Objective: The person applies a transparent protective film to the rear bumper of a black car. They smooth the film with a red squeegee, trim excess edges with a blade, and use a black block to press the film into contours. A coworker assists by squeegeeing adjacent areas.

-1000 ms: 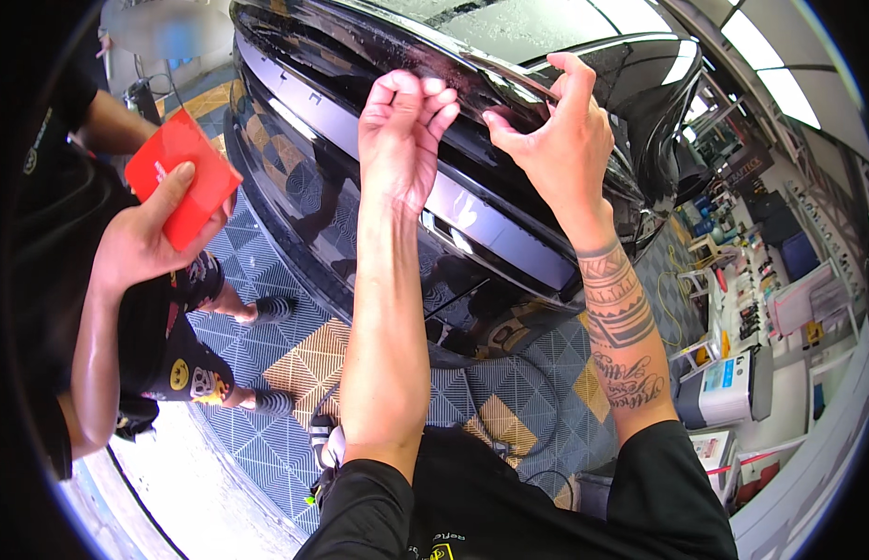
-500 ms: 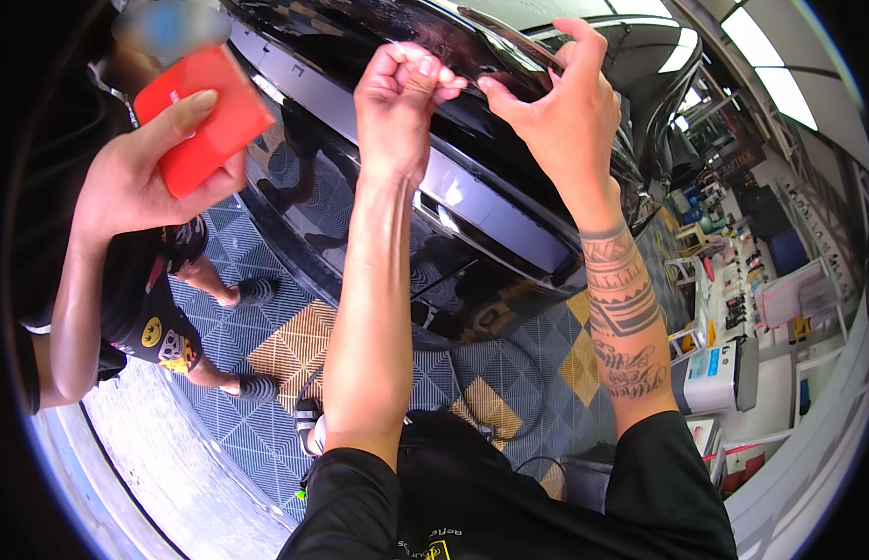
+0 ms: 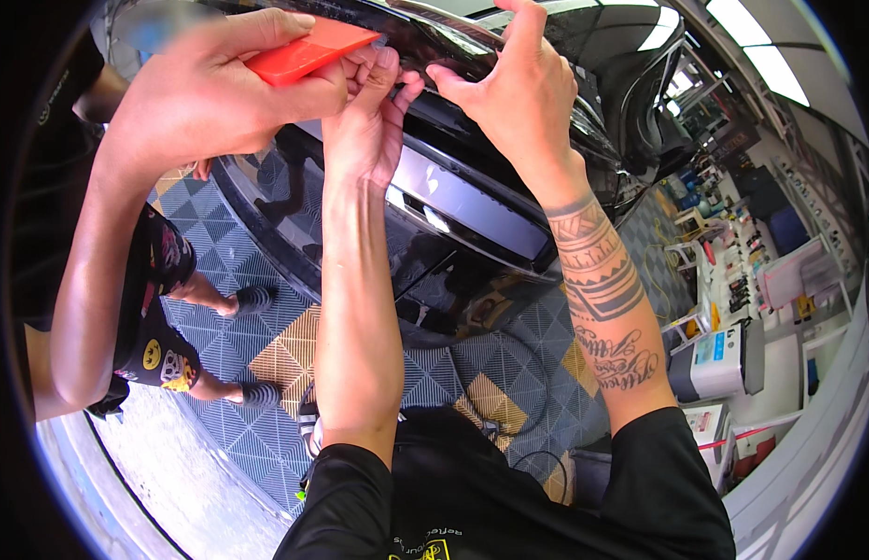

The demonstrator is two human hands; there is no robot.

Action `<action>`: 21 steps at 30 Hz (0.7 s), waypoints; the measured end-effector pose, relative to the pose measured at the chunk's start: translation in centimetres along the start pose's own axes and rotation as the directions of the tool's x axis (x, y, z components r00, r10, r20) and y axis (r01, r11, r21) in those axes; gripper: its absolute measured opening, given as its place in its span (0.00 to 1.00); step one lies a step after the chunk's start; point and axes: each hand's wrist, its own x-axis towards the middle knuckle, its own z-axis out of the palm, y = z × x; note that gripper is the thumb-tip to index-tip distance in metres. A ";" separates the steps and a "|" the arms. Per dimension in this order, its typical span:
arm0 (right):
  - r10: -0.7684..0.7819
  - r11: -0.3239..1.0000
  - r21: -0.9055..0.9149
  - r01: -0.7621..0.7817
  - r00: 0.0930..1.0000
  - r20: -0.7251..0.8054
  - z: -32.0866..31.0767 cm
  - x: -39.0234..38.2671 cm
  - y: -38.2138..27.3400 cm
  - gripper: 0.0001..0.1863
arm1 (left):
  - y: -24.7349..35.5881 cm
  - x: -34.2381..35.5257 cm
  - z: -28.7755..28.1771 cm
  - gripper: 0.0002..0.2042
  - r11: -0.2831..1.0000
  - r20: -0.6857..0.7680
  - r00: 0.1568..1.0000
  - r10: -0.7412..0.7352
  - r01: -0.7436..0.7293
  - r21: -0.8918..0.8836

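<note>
The left hand [image 3: 364, 126] is curled, its thumb pressed against the bent fingers; I cannot tell what, if anything, sits between them. The right hand [image 3: 518, 107] has thumb and forefinger spread well apart, the other fingers bent. Both are raised at the upper rear of a glossy black car [image 3: 486, 219], whose wet-looking surface lies just past the fingertips. Beside the left hand, a co-worker's hand [image 3: 201, 103] grips a flat red squeegee [image 3: 313, 51] (thumb on top), tilted toward the bodywork; whether it touches is unclear. Below spreads a floor [image 3: 243, 345] of grey-blue and tan tiles. Off to the right stands a white-and-grey box [image 3: 719, 364].
</note>
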 end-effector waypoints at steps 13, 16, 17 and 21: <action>0.063 0.997 0.057 -0.061 0.998 -0.024 0.2 0.8 -1.0 0.42 | 0.6 0.9 -0.2 0.06 0.997 -0.023 0.998 0.059 -0.058 0.047; 0.036 0.999 0.012 -0.035 0.998 -0.048 0.5 0.7 -1.0 0.43 | 0.9 0.8 0.0 0.05 0.996 0.023 0.998 0.060 -0.062 0.067; 0.035 0.999 0.014 -0.034 0.998 -0.049 0.5 0.7 -1.0 0.43 | 1.0 0.7 0.0 0.05 0.998 0.041 0.999 0.026 -0.028 0.056; 0.037 0.999 0.020 -0.036 0.998 -0.051 0.4 0.8 -1.1 0.42 | 1.5 0.3 0.0 0.06 0.999 0.119 0.992 -0.046 0.046 0.003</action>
